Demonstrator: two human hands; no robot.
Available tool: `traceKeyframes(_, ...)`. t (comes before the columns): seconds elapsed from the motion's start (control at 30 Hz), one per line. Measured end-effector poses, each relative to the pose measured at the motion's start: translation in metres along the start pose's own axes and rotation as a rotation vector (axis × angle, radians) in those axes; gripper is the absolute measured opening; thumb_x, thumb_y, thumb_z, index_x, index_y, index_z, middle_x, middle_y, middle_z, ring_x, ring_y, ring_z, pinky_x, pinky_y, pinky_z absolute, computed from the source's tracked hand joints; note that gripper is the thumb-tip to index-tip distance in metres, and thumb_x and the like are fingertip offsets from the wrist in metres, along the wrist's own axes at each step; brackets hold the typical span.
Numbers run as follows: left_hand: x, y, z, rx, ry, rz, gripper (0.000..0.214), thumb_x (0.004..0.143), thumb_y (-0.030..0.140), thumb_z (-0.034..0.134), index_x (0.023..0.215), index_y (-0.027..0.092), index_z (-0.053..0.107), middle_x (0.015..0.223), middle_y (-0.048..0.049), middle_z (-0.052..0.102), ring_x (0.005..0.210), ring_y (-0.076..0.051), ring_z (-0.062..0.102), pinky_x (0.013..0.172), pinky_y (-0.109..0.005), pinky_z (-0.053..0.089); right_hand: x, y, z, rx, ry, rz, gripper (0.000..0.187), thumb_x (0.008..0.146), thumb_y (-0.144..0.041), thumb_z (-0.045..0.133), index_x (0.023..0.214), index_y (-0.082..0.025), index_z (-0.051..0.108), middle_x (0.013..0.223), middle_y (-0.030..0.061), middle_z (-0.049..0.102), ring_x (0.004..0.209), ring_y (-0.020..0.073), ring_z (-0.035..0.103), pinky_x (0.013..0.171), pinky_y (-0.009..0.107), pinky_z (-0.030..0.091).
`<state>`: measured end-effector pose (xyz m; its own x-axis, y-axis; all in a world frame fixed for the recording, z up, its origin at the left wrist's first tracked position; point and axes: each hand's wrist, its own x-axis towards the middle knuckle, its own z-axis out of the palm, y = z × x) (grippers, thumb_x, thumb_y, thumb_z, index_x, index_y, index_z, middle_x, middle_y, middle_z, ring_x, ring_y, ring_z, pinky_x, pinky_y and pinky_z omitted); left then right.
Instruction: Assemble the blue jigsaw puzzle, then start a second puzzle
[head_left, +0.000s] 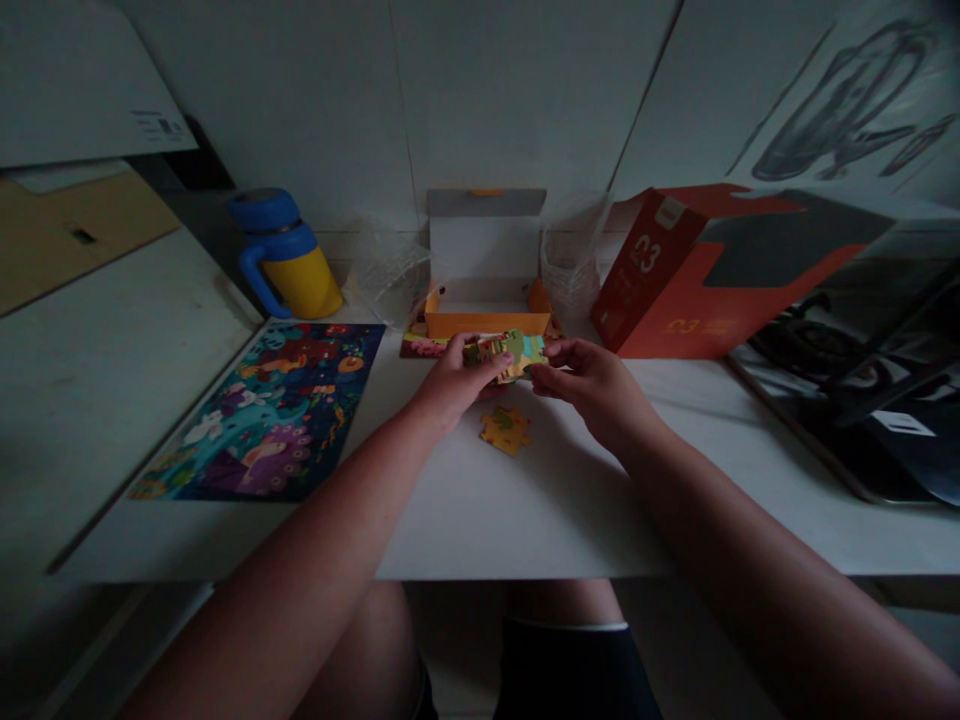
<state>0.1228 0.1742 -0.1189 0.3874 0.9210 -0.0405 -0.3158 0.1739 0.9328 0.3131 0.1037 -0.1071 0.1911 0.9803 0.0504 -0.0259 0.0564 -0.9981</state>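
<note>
A small stack of jigsaw puzzle pieces [517,350], printed in green, yellow and blue, is held above the white table. My left hand [463,372] grips the stack from its left side, thumb across the top. At the right end, the thumb and fingers of my right hand [574,372] are closed on the edge of the pieces. Whether they pinch one piece or several cannot be made out. Below the hands, a single orange puzzle piece [505,430] with a green figure lies flat on the table.
A colourful picture sheet [277,410] lies at the left, with a blue and yellow jug [289,255] behind it. An opened orange box [487,322] stands at the back between clear plastic wrappings. To the right are a large red-orange box [667,280] and a black stove [862,400].
</note>
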Motion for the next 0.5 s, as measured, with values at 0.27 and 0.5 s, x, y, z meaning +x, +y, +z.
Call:
traceKeyframes(0.27, 0.0009, 0.0016, -0.0001, -0.026, 0.007, -0.020, 0.052, 0.076, 0.025, 0.097, 0.115, 0.022, 0.062, 0.125, -0.0107, 0.073, 0.107, -0.026, 0.075, 0.086, -0.044, 0.067, 0.0019, 0.0003, -0.0026, 0.055, 0.011, 0.045, 0.056, 0.066, -0.052, 0.097, 0.100, -0.022, 0.064, 0.092, -0.0007, 0.066, 0.076, 0.0132, 0.068, 0.085, 0.034, 0.064)
traceKeyframes(0.5, 0.0008, 0.0037, -0.0005, -0.074, -0.001, -0.022, 0.051, 0.075, 0.027, 0.097, 0.113, 0.022, 0.062, 0.123, -0.0099, 0.074, 0.107, -0.027, 0.075, 0.084, -0.043, 0.067, 0.0026, -0.0031, -0.0049, 0.179, 0.019, 0.098, 0.044, 0.071, -0.044, 0.093, 0.096, -0.024, 0.064, 0.095, 0.0013, 0.070, 0.083, 0.0153, 0.070, 0.089, 0.034, 0.062)
